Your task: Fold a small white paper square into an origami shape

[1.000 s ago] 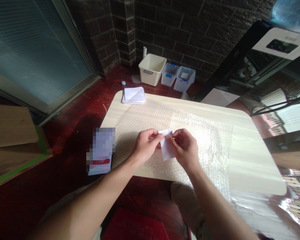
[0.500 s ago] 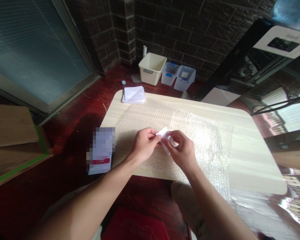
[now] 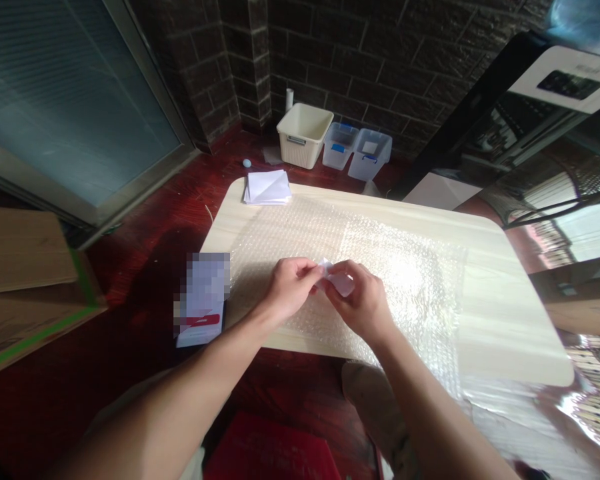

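Note:
Both hands meet over the near middle of a light wooden table (image 3: 505, 313) covered with a sheet of bubble wrap (image 3: 405, 267). My left hand (image 3: 290, 290) pinches the left end of a small folded white paper (image 3: 339, 283). My right hand (image 3: 363, 300) curls round the paper from the right and hides most of it. Only a small white corner shows between the fingers.
A stack of folded white papers (image 3: 267, 187) lies at the table's far left corner. A white and red packet (image 3: 200, 313) sits off the table's left edge. On the red floor by the brick wall stand a cream bin (image 3: 304, 135) and two clear boxes (image 3: 359, 152).
The paper has been folded smaller and drawn into my right hand; far less of it shows than a second ago. Both hands have stayed in the same place.

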Action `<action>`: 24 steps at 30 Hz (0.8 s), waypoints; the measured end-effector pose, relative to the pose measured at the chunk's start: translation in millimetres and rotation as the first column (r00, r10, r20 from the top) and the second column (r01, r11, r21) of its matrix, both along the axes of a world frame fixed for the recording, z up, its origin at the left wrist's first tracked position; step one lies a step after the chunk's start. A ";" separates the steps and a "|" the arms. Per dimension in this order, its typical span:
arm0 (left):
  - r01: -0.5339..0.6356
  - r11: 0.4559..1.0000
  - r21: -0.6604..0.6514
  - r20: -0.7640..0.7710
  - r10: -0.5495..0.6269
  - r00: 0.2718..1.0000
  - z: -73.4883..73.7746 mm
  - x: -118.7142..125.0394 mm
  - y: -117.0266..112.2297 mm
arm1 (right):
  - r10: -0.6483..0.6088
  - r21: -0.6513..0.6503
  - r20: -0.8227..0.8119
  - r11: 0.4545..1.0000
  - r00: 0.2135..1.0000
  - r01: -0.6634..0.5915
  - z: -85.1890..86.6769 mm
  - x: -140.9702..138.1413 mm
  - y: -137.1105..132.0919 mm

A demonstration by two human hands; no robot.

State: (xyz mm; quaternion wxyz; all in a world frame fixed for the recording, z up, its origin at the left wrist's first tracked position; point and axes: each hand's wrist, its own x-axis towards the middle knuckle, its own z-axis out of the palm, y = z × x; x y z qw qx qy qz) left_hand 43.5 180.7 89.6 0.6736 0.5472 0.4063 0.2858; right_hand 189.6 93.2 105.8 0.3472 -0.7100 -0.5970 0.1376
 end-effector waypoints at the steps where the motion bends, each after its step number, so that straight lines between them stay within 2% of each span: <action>1: -0.023 1.000 0.014 0.011 0.022 1.000 -0.6 0.3 -0.1 | -0.005 0.004 -0.005 1.000 1.000 0.005 -0.8 0.2 0.0; 6: -0.106 0.993 0.052 0.012 0.105 0.994 -7.9 0.7 0.9 | -0.058 0.048 -0.026 0.997 0.998 0.059 -6.7 -1.8 2.5; 10: -0.081 0.978 0.191 -0.087 0.099 0.991 -13.6 -2.5 3.7 | -0.064 0.047 -0.021 0.997 0.998 0.065 -9.6 -3.7 6.0; 13: -0.055 0.970 0.237 -0.181 0.100 0.979 -12.4 -5.2 5.8 | -0.038 0.024 -0.016 0.999 0.999 0.039 -9.4 -3.6 7.7; 17: -0.031 0.979 0.204 -0.247 0.082 0.966 -9.0 -6.9 7.1 | -0.001 0.003 -0.019 1.000 1.000 0.001 -8.5 -2.1 8.2; 24: -0.041 0.996 0.077 -0.111 0.050 0.993 -11.4 -4.4 6.5 | 0.050 0.068 -0.024 0.997 0.998 -0.048 -7.4 -1.1 8.3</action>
